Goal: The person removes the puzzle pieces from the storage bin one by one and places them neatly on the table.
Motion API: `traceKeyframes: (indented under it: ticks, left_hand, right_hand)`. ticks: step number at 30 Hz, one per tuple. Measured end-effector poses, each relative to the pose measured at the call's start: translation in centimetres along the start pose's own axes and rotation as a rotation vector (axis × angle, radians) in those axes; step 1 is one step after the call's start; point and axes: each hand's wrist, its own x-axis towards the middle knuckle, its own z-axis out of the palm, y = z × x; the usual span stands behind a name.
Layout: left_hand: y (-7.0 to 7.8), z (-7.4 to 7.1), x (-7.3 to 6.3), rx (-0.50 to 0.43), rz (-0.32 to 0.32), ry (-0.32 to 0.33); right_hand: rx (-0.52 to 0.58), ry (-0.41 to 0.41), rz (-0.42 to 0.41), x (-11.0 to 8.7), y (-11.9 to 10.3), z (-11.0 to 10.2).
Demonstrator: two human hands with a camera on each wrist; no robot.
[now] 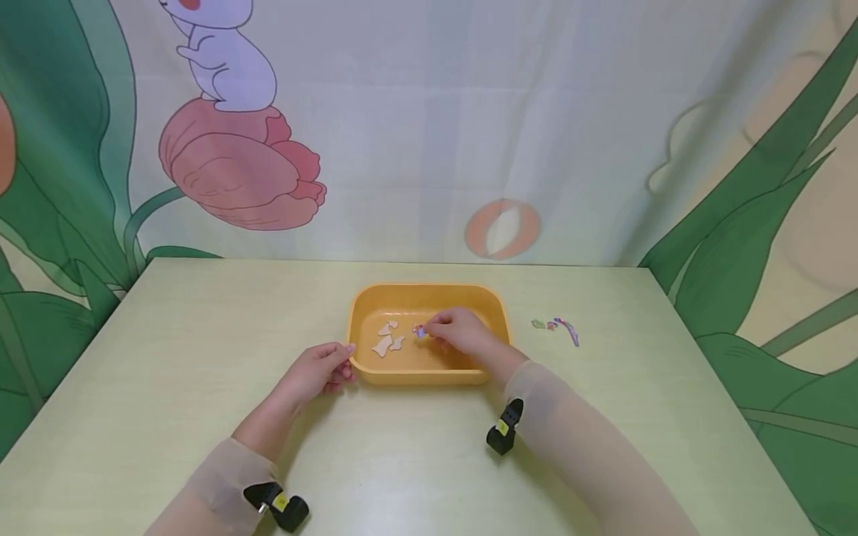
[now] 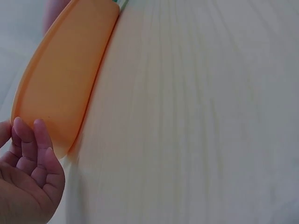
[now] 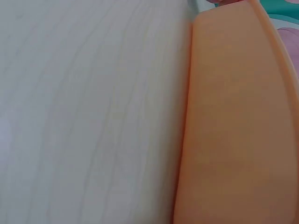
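Observation:
A yellow-orange plastic tray (image 1: 422, 377) stands on the table. My left hand (image 1: 319, 369) pinches its near left corner between thumb and fingers, which the left wrist view shows curled at the rim of the tray (image 2: 70, 74). Over the inside of the tray, my right hand (image 1: 462, 332) pinches a small flat cutout (image 1: 420, 331) coloured blue and red. Several pale, irregular flat pieces (image 1: 383, 345) lie on the tray floor to its left. In the right wrist view the tray's side wall (image 3: 238, 116) hides the right hand.
Right of the tray, a few small coloured cutouts lie on the table (image 1: 429, 454): a green one (image 1: 538, 324), a reddish one (image 1: 552, 325) and a long purple strip (image 1: 570, 332). A printed curtain (image 1: 389, 149) hangs behind the table's far edge.

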Motion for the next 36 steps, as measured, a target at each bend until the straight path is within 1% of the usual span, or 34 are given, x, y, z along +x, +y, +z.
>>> traceKeyframes:
  ticks: [5,10,16,22,29,36]
  left_hand:
    - [0.2,0.1,-0.2,-0.004,0.001,0.007]
    - [0.2,0.1,-0.2,-0.005,0.017,0.015]
    - [0.0,0.1,-0.1,0.006,0.015,0.016]
    - [0.1,-0.1,-0.1,0.031,0.024,-0.006]
    - [0.4,-0.1,0.0,0.040,0.032,-0.030]
    - [0.3,0.1,0.2,0.044,0.026,-0.016]
  right_hand:
    - [0.059,-0.017,0.005,-0.8,-0.1,-1.0]
    - [0.086,-0.028,0.007,-1.5,-0.1,-2.3]
    - [0.131,-0.038,-0.001,-2.5,0.1,-4.0]
    - [0.165,-0.025,-0.006,-3.5,0.2,-5.7]
    - [0.233,0.003,0.003,-4.5,1.6,-7.7]
    - [0.259,0.031,0.046,-5.6,3.0,-9.4]
